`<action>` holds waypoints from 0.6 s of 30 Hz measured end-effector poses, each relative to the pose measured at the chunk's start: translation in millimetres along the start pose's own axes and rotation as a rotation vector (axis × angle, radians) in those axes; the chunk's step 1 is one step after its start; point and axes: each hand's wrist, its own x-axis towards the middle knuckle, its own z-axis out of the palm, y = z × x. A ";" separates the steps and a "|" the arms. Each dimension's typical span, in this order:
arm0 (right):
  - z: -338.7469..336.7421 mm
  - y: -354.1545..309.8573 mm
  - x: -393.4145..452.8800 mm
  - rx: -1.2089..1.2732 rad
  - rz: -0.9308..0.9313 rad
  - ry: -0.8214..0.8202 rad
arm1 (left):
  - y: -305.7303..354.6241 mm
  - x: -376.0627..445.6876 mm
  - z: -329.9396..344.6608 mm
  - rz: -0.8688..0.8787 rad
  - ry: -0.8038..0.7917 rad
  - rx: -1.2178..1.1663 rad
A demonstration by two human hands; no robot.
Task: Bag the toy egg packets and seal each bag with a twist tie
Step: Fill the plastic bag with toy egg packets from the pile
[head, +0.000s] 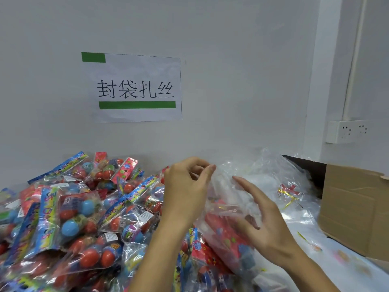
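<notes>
A clear plastic bag (229, 220) holding red toy egg packets hangs in front of me, above the pile. My left hand (185, 192) pinches the bag's open top edge between thumb and fingers. My right hand (265, 220) lies against the bag's right side with its fingers straight. A big heap of toy egg packets (69, 216), with red and blue eggs under colourful header cards, covers the table to the left. Gold twist ties (289, 199) lie on loose clear bags at the right.
A stack of empty clear bags (271, 167) lies behind my hands. An open cardboard box (353, 209) stands at the right edge. A paper sign (136, 89) hangs on the white wall, and a wall socket (345, 131) sits at the far right.
</notes>
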 end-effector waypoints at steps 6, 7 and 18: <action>8.9 4.0 5.6 0.063 0.069 0.143 | 14.2 -6.9 12.9 -0.108 -0.101 -0.281; 8.3 5.7 6.8 0.080 0.108 0.210 | 11.8 -6.7 11.9 -0.094 -0.069 -0.261; 4.5 1.5 12.3 0.306 0.300 0.319 | -26.2 -14.2 -11.4 -0.278 -0.849 0.225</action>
